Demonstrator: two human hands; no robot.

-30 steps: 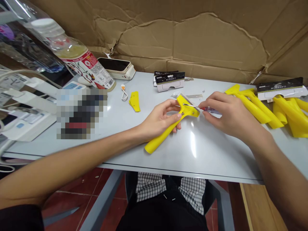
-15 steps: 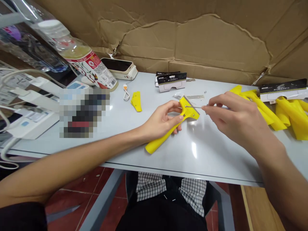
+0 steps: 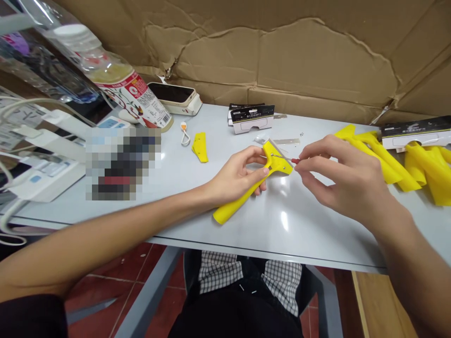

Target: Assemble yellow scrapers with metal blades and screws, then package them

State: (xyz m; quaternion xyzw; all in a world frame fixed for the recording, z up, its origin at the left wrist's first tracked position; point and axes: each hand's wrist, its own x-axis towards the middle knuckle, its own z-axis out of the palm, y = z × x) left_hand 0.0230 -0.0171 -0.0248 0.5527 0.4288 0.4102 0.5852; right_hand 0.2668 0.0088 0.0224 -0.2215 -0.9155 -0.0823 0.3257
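My left hand (image 3: 241, 176) grips a yellow scraper (image 3: 243, 199) just below its wide head, with the handle slanting down to the left. In my right hand (image 3: 341, 173) is a thin screwdriver (image 3: 286, 158), pinched at its red part. Its metal tip touches the scraper head at the upper screw; a second screw shows lower on the head. Behind the head lie a flat metal blade (image 3: 287, 141) and a few tiny screws (image 3: 301, 134). A loose yellow plate (image 3: 200, 147) rests on the table to the left.
Several yellow scrapers (image 3: 431, 173) and a black-and-white package (image 3: 416, 133) lie at the right. More packaging (image 3: 253, 121) stands behind my hands. A phone (image 3: 174, 93), a bottle (image 3: 132, 89), a short cable (image 3: 185, 136) and power strips (image 3: 49, 180) occupy the left.
The fingers of my right hand have shifted and tilted on the screwdriver, and its red part now shows. My left hand and the scraper have hardly moved.
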